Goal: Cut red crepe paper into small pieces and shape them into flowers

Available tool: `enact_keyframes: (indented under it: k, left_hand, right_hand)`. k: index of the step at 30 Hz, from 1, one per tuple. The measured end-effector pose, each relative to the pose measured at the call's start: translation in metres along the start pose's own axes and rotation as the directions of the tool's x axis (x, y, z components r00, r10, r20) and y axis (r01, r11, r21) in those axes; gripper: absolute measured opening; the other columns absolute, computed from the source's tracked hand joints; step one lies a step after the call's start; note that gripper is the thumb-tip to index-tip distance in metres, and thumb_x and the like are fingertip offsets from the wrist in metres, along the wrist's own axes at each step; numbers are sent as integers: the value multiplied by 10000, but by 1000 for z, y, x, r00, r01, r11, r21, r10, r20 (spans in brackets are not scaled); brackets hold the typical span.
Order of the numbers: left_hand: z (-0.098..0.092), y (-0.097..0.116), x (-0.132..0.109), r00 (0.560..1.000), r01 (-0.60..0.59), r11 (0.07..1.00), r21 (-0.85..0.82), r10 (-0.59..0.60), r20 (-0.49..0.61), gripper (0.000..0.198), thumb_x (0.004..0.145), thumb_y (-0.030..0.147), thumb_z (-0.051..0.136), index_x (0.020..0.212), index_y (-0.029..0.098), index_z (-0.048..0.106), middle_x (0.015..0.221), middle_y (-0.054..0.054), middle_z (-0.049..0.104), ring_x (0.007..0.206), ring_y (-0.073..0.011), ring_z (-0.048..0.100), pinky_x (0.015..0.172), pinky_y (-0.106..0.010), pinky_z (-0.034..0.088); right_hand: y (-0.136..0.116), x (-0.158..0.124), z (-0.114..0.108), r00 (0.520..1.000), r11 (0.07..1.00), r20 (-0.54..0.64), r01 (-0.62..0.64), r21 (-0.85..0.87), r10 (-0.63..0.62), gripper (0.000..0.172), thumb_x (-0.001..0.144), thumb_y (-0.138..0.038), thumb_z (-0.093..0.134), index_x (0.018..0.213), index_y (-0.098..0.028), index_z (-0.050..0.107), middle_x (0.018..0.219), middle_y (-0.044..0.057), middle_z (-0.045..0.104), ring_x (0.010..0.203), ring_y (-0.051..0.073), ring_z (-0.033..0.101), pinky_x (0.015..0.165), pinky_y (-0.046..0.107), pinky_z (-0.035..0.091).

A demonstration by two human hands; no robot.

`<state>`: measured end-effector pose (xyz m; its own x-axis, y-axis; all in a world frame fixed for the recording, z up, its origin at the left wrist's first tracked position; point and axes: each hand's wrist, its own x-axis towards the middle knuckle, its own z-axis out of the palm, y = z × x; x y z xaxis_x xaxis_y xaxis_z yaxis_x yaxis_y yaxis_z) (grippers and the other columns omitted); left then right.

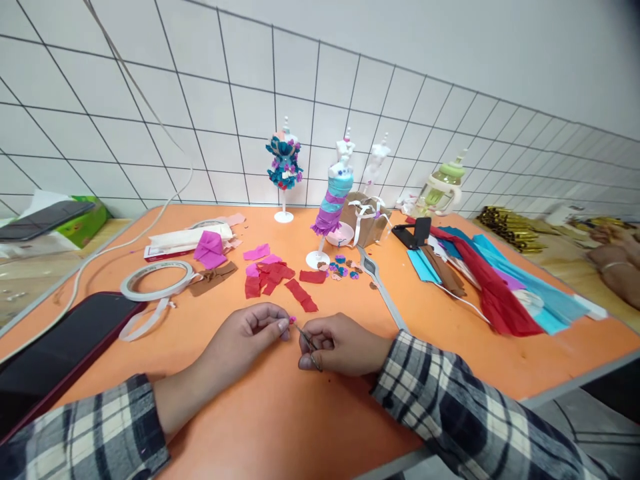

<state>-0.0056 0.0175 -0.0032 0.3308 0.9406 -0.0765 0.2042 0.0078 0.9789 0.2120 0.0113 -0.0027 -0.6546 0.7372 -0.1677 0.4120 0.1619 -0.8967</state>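
Note:
Just above the front middle of the table, my left hand pinches a tiny pink-red scrap of crepe paper between thumb and fingertips. My right hand is closed round small metal scissors, whose tips point at the scrap and lie very close to it. Beyond both hands lie red crepe paper pieces and pink pieces. Small flower-shaped cutouts in blue, purple and brown are heaped near a mini dress form wrapped in light blue and purple.
A tape roll and a phone lie at left. At the back stands another dress form in teal ruffles. Crepe strips and a bottle are at right. Another person's hand shows at far right.

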Motion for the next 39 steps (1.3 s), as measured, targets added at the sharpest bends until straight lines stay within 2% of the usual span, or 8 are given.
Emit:
enact_keyframes:
  k: [4, 9, 12, 19, 25, 32, 36, 39]
  left_hand:
    - [0, -4, 2, 1000, -6, 1000, -2, 6, 1, 271, 733, 466, 734, 764, 200, 692, 694, -15, 730, 691, -194, 673, 706, -293, 533]
    - [-1, -4, 0, 999, -20, 1000, 7, 20, 28, 284, 735, 475, 753, 779, 199, 705, 713, -15, 742, 693, -183, 670, 702, -277, 527]
    - [-2, -2, -1, 999, -28, 999, 19, 28, 30, 277, 740, 473, 753, 763, 201, 706, 694, -4, 732, 678, -171, 660, 702, -266, 522]
    - [-2, 0, 0, 999, -45, 998, 45, 44, 30, 323, 737, 517, 747, 779, 198, 716, 704, -19, 748, 684, -187, 671, 717, -291, 537]
    - [-4, 0, 1, 998, -56, 997, 50, 55, 20, 305, 743, 506, 743, 760, 203, 709, 697, -14, 743, 682, -186, 670, 721, -293, 536]
    - [-5, -6, 3, 994, -53, 998, 18, 51, 93, 259, 720, 457, 768, 747, 204, 719, 689, -5, 736, 665, -174, 651, 685, -271, 514]
    - [-8, -6, 2, 997, -60, 998, -2, 60, 51, 226, 742, 431, 762, 766, 209, 733, 705, 3, 732, 676, -163, 641, 706, -263, 507]
    - [-10, -6, 3, 999, -49, 998, -36, 49, 6, 238, 757, 439, 754, 776, 202, 737, 701, -7, 728, 694, -173, 645, 732, -276, 512]
  right_hand:
    - [2, -1, 0, 1000, 1000, -14, -8, -14, 8, 188, 804, -335, 734, 817, -183, 625, 611, -81, 445, 594, 83, 400, 545, 220, 298]
    - [2, -3, 0, 1000, 1000, 21, -17, -26, 17, 234, 832, -399, 716, 822, -190, 612, 615, -72, 515, 570, 84, 444, 541, 221, 327]
    - [1, -3, -1, 999, 1000, 32, 2, 1, -2, 232, 835, -398, 714, 821, -190, 611, 608, -76, 489, 562, 82, 431, 531, 220, 317]
    - [-2, -4, 3, 997, 995, -61, 40, -88, -45, 217, 841, -393, 702, 826, -194, 616, 600, -86, 434, 574, 81, 404, 531, 222, 302]
    - [3, -1, 3, 997, 992, -53, 55, -115, -62, 207, 844, -379, 699, 817, -188, 623, 596, -88, 398, 577, 81, 386, 550, 230, 289]
    - [-4, -4, 3, 997, 988, -54, 45, -145, -53, 225, 841, -418, 697, 865, -200, 646, 640, -77, 426, 610, 90, 407, 566, 234, 304]
    - [-4, -4, 2, 995, 988, -78, 44, -146, -56, 248, 858, -443, 673, 897, -203, 627, 664, -69, 455, 621, 97, 426, 575, 234, 317]
    - [-3, -4, 0, 987, 960, -137, 40, -279, -81, 281, 840, -464, 692, 915, -203, 621, 761, -45, 551, 685, 108, 480, 624, 241, 334]
